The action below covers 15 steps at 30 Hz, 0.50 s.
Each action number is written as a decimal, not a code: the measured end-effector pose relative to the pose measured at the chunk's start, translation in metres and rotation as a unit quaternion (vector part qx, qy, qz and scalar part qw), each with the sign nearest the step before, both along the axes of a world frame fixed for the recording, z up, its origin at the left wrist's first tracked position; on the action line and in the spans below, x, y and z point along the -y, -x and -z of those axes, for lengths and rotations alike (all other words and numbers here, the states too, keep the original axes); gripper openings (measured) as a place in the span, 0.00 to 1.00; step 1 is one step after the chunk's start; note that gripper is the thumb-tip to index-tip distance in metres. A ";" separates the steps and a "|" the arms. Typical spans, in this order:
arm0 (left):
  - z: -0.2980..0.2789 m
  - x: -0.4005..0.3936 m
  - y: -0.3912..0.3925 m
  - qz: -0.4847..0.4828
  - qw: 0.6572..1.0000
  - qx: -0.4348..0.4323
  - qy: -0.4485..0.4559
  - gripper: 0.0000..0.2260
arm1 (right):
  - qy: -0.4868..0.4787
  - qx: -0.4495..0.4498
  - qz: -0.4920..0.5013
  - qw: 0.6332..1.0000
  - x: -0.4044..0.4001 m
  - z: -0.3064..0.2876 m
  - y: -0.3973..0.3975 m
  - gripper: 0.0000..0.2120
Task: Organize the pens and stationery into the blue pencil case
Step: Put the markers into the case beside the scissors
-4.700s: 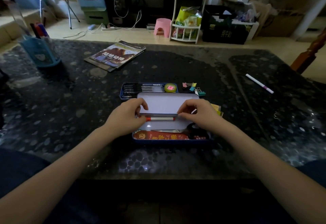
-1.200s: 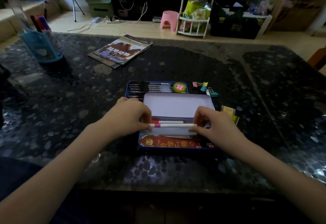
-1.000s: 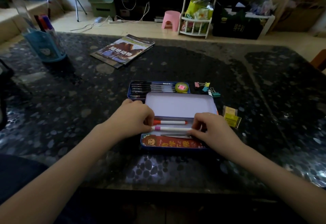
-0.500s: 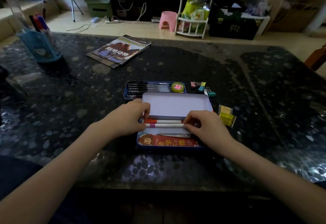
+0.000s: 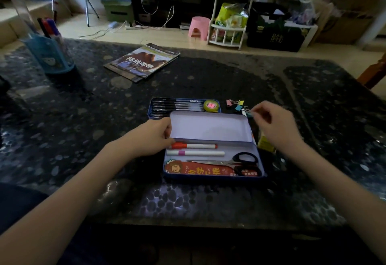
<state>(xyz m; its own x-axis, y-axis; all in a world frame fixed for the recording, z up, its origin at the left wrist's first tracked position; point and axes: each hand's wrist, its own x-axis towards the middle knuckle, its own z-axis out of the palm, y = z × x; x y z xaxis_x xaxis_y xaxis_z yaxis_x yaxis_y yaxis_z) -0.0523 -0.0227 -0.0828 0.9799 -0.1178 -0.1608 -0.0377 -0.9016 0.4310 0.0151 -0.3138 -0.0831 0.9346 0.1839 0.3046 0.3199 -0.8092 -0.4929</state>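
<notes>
One blue metal pencil case (image 5: 213, 176), lying open on the dark speckled stone table (image 5: 83, 118) just ahead of the person; its pale lid (image 5: 208, 125) is raised and tilted back.

Contents of the near tray, four items: one white marker with a red cap (image 5: 193, 146), one white marker with a pink band (image 5: 195, 153), one pair of black-handled scissors (image 5: 231, 162), one red printed card with a cartoon face (image 5: 192, 169). The two markers lie parallel along the hinge side; the scissors lie on the card.

One second blue tray (image 5: 183, 106) behind the lid, holding a row of dark pens (image 5: 177, 105), partly hidden so the count is unclear, and one round yellow-green tape roll (image 5: 211, 105).

A small cluster of coloured binder clips (image 5: 237, 104) on the table right of that tray; number unclear. One yellow pad of sticky notes (image 5: 265, 144) beside the case, partly hidden.

Left hand (image 5: 152, 137): fingers curled at the case's left end, touching the lid edge and the red cap. Right hand (image 5: 273, 124): raised over the clips, fingers loosely bent; whether it holds a clip I cannot tell.

Elsewhere: one booklet (image 5: 144, 62), one blue pen holder (image 5: 49, 54) with several markers.
</notes>
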 end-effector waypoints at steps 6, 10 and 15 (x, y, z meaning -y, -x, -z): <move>-0.003 0.005 0.001 0.007 0.999 -0.033 -0.001 0.18 | 0.091 -0.077 0.021 0.993 0.005 0.009 -0.039 0.17; -0.006 0.005 0.006 0.017 0.997 -0.081 0.003 0.21 | 0.141 -0.117 0.002 0.983 -0.007 0.017 -0.062 0.21; -0.001 0.003 0.004 0.027 0.998 -0.063 -0.018 0.19 | 0.145 -0.098 0.016 0.985 -0.010 0.018 -0.065 0.17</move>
